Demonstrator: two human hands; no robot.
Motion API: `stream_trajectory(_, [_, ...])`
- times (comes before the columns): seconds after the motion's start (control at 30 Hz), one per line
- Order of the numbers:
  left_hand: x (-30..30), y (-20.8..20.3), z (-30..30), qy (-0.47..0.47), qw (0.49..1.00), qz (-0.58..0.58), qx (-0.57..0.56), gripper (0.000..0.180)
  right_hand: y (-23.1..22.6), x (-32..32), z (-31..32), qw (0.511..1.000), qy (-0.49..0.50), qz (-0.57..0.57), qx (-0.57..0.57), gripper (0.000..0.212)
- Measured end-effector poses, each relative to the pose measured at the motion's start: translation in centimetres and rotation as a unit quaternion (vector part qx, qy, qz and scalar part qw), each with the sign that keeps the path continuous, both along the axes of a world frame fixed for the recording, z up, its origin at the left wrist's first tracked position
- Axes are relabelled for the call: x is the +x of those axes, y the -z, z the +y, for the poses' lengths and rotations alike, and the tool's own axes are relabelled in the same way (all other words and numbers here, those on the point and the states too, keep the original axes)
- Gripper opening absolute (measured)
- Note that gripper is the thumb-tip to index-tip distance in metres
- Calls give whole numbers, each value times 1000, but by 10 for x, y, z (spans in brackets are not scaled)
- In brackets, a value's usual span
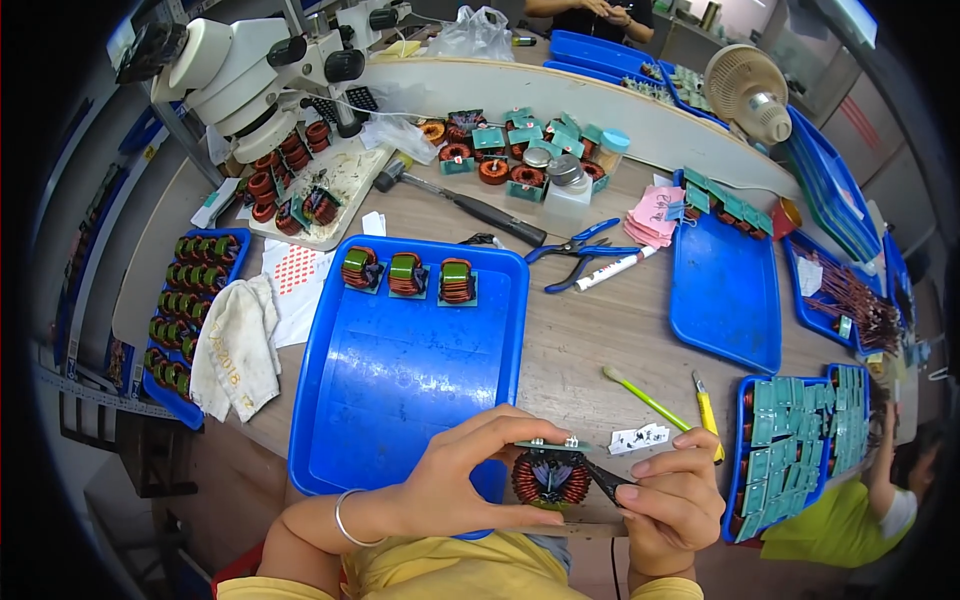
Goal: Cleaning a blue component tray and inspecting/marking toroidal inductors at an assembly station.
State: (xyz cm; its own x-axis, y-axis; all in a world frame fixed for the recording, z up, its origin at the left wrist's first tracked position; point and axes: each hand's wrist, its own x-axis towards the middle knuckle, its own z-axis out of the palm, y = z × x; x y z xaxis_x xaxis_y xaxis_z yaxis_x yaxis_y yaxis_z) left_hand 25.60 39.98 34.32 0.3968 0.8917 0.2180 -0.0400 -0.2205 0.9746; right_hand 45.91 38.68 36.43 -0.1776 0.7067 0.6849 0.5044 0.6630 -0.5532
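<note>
My left hand (450, 485) grips a toroidal coil (551, 482) with copper-red windings, thumb below and fingers above. A small green circuit board (545, 445) with white pegs sits on the coil's upper side. In my right hand (672, 500) are black tweezers (606, 484), pinched between thumb and fingers, their tip against or very near the coil's right edge. Beyond my left hand lies a blue tray (400, 365), with 3 finished-looking coils (407, 275) on boards along its far side.
To the right lie a green-handled brush (645, 398), a yellow craft knife (707, 412) and white label strips (638, 438). Farther off are blue pliers (580, 250), a marker (615, 269) and a hammer (470, 205). More blue trays stand at both sides; a microscope (240, 80) is far left.
</note>
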Motion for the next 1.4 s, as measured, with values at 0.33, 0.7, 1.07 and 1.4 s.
stream_trajectory(0.33, [0, 0, 0, -5, 1000, -2, 7, 58, -2, 5, -2, 998, -24, -57, 1, 26])
stream_trajectory(0.7, [-1, -8, 2, -31, 994, 87, 58, 56, -4, 1, 1, 995, -79, -60, 8, 23])
stream_trajectory(1.07, [-5, -9, -2, 17, 996, -7, -86, 66, 24, 1, 9, 992, -104, 45, -58, 92])
stream_trajectory(1.4, [-5, -9, 1, 9, 1000, -16, 5, 59, 28, -5, 12, 985, -150, 26, -75, 94])
